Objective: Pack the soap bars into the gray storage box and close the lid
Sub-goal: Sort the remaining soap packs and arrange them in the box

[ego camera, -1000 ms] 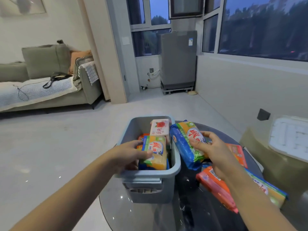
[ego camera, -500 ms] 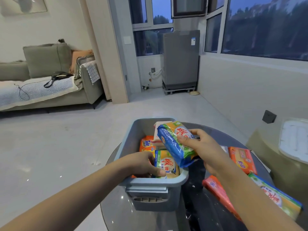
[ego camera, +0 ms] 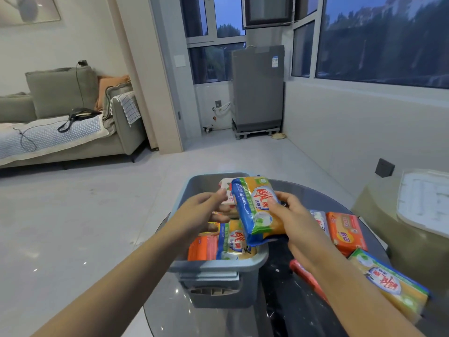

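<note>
The gray storage box stands lidless on a round dark glass table. Inside lie several soap packs, among them an orange pack, a yellow-and-blue pack and a white pack at the far end. My right hand grips a yellow-and-blue soap pack above the box's right side. My left hand hovers over the box with fingers apart, its tips close to that pack's left edge.
On the table right of the box lie an orange soap pack, a red pack and a yellow-blue pack. A white lid rests on a stool at the right. A sofa and pale floor lie to the left.
My right hand has carried the yellow-and-blue pack further over the box. My left hand has let go of the pack inside the box and risen toward the held one.
</note>
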